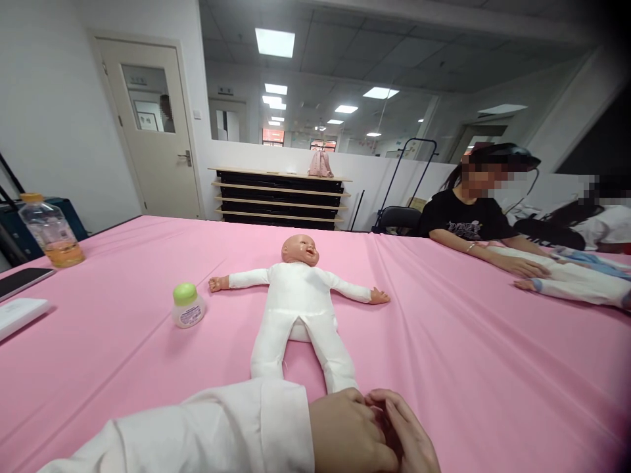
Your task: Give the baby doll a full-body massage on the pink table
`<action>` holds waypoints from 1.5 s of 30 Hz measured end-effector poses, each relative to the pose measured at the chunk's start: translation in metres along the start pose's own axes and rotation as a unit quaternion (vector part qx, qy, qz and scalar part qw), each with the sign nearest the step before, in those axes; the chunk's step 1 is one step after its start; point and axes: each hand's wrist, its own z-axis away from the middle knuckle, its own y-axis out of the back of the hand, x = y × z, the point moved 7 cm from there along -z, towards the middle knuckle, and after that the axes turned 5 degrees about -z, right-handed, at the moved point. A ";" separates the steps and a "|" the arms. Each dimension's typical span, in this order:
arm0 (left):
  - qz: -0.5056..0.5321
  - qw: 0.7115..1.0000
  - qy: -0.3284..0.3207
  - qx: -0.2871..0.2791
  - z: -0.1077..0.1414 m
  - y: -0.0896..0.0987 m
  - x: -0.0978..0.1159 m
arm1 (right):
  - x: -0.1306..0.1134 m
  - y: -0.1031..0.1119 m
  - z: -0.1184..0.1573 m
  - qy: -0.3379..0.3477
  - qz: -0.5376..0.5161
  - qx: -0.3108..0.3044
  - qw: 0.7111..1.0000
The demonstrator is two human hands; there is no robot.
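My left hand (348, 430), in a white sleeve, is at the bottom edge with its fingers curled in against my right hand. My right hand (413, 430) meets it from the right, its fingers long, slightly bent and held apart from the palm. Whatever lies between the two is hidden. Just beyond them a baby doll (300, 295) with a white cloth body lies on its back, arms spread and legs toward me. My left forearm covers its feet. Left of the doll stands a small jar (188, 305) with its green lid on.
A pink cloth (458, 361) covers the table. At the left are a bottle (52, 230) of orange liquid, a phone (24, 282) and a white box-like object (22, 316). Across at the right, a person (473, 210) handles another doll (582, 282). Stacked boards (280, 197) stand behind the table.
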 end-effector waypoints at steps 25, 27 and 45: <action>-0.020 0.998 -0.011 -0.050 0.001 0.004 0.003 | -0.001 0.001 0.003 -0.019 -0.201 0.089 0.975; -0.020 0.999 -0.017 -0.034 0.001 0.006 0.005 | -0.003 0.000 0.003 -0.018 -0.202 0.082 0.976; 0.029 0.836 0.466 0.286 0.093 0.054 -0.153 | -0.003 -0.011 -0.001 -0.011 -0.264 0.009 0.964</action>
